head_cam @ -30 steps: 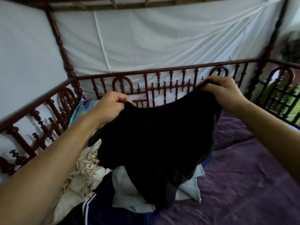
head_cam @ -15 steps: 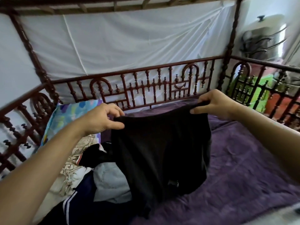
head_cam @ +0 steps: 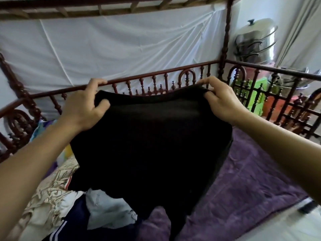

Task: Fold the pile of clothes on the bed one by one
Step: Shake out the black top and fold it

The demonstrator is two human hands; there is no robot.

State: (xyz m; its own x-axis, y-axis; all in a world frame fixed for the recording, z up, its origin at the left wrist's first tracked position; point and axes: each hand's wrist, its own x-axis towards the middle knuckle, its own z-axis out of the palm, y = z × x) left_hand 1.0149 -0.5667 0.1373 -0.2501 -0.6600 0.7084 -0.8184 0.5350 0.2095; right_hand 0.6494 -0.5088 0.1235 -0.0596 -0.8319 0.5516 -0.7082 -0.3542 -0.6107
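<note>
A black garment (head_cam: pixel 151 145) hangs spread in the air in front of me, above the bed. My left hand (head_cam: pixel 83 108) grips its upper left corner, thumb over the front. My right hand (head_cam: pixel 220 100) pinches the upper right corner. The top edge sags a little between the two hands. The lower part of the garment trails down to the purple bedspread (head_cam: pixel 243 185). Below and to the left lies the pile of clothes: a pale grey piece (head_cam: pixel 107 209), a navy garment with white stripes (head_cam: pixel 69 223) and a cream patterned cloth (head_cam: pixel 46 193).
A carved dark red wooden rail (head_cam: pixel 156 75) runs round the bed, with a corner post (head_cam: pixel 225 37) at the back right. White sheeting (head_cam: pixel 121 49) hangs behind. Steel pots (head_cam: pixel 255 42) and green and orange items stand outside the rail on the right.
Both hands have lifted the black garment higher and pulled its top edge wider apart. My view has swung to the right, showing more of the corner post and the pots.
</note>
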